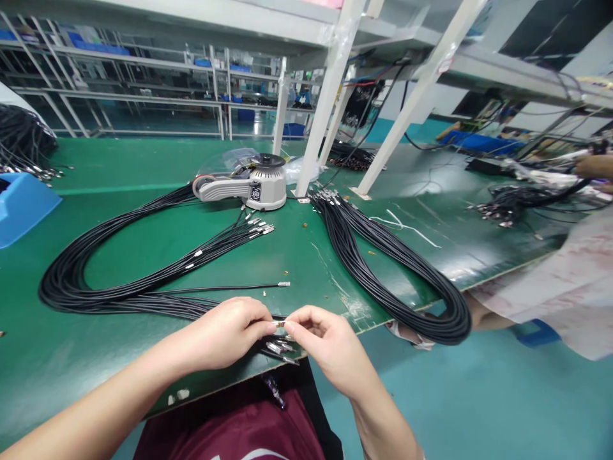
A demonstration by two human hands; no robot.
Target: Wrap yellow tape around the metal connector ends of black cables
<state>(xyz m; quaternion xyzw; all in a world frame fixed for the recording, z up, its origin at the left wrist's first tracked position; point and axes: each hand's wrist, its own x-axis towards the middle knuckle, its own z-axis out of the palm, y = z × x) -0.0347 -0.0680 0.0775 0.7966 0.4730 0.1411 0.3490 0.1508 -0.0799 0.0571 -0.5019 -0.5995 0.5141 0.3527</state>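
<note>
My left hand (228, 333) and my right hand (322, 342) meet at the near edge of the green table (143, 243). Both pinch the small metal connector (280, 324) at the end of a thin black cable. Just below my fingers lie several more metal cable ends (280, 348). A big coiled bundle of black cables (119, 281) lies on the table left of my hands, with one single cable end (283, 284) stretched out alone. A second bundle of black cables (397, 268) runs from the table's middle and hangs over the right edge.
A grey tape dispenser (244, 182) stands at the table's middle, beside white slanted frame posts (325, 102). A blue bin (22, 204) sits at the far left. Another person's arm and pale sleeve (565, 287) are at the right, near more cable piles (507, 204).
</note>
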